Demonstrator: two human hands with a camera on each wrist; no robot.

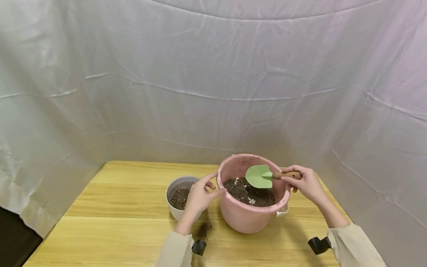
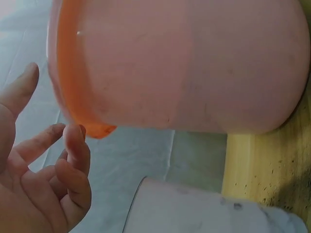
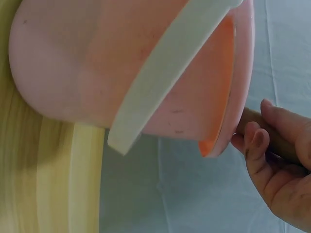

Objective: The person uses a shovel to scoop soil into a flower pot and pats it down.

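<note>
1. Pale wood makes up the long yellow plank table (image 1: 133,226), backed by a draped white cloth (image 1: 166,74) that curves round its far edge.
2. Left of centre stands a small round white pot (image 1: 175,185) partly filled with dark soil; a little spilled soil (image 1: 204,229) lies on the table just in front of it.
3. Between that pot and the next, the left hand (image 1: 200,194) rests thumb and fingertips on the rim of the large pink plastic bucket (image 1: 247,217), fingers loosely bent, gripping nothing.
4. Inside the bucket lies dark soil flecked with white bits (image 1: 245,191).
5. Above that soil hangs a small green-bladed trowel with a wooden handle (image 1: 259,176), its blade nearly level.
6. At the right, the right hand (image 1: 305,183) grips the trowel's handle, fingers curled round it.
</note>
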